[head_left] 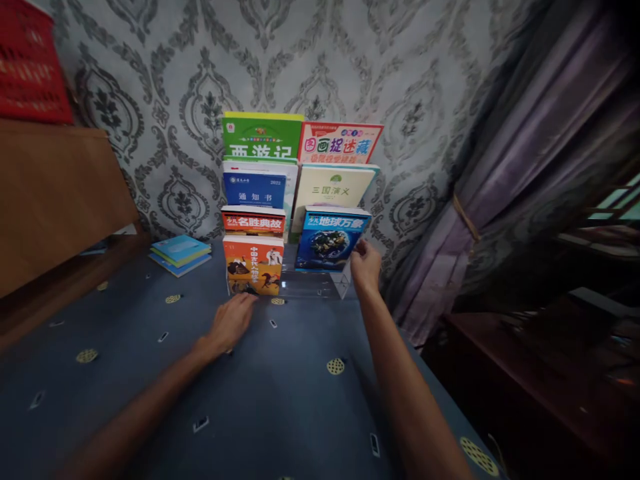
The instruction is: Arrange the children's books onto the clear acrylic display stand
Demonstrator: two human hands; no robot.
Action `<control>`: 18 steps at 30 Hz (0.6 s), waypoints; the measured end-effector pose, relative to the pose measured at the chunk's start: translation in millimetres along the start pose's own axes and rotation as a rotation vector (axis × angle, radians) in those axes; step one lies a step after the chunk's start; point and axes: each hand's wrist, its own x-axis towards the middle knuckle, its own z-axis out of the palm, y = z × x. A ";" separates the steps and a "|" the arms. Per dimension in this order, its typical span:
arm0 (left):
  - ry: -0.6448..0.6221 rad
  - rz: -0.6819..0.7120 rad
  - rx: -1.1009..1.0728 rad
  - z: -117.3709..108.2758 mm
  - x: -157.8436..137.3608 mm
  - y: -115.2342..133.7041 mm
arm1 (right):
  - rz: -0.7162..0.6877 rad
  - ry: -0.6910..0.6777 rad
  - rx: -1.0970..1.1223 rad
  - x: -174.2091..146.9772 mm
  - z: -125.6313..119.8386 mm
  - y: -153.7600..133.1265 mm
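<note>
A clear tiered book rack (315,285) stands on the table against the wall, holding several books. My right hand (366,263) is closed at the right edge of a blue book with a globe on its cover (327,241), its fingers curled there. My left hand (234,323) lies low by the rack's front edge, just below an orange book (254,263), fingers stretched out and holding nothing. Behind the orange book is a red-topped book (254,222). A blue booklet (255,192), a cream book (330,187), a green book (263,137) and a pink-red book (343,141) fill the higher tiers.
A small stack of blue and yellow books (181,252) lies left of the rack on the dark blue tablecloth (280,400). Farther left, a red basket (33,67) sits on a wooden cabinet (60,200). A purple curtain (465,180) hangs at the right.
</note>
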 end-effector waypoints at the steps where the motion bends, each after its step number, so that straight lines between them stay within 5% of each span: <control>1: 0.007 -0.042 0.030 -4.8 0.5 -16.7 | 0.019 0.009 0.000 -6.8 -1.0 0.3; 10: 0.152 -0.470 0.289 -66.7 39.9 -138.9 | 0.164 0.021 0.039 -123.1 -26.3 -1.6; 18: 0.024 -0.493 0.291 -83.2 64.5 -182.2 | -0.043 -0.456 0.114 -196.6 -35.6 -66.2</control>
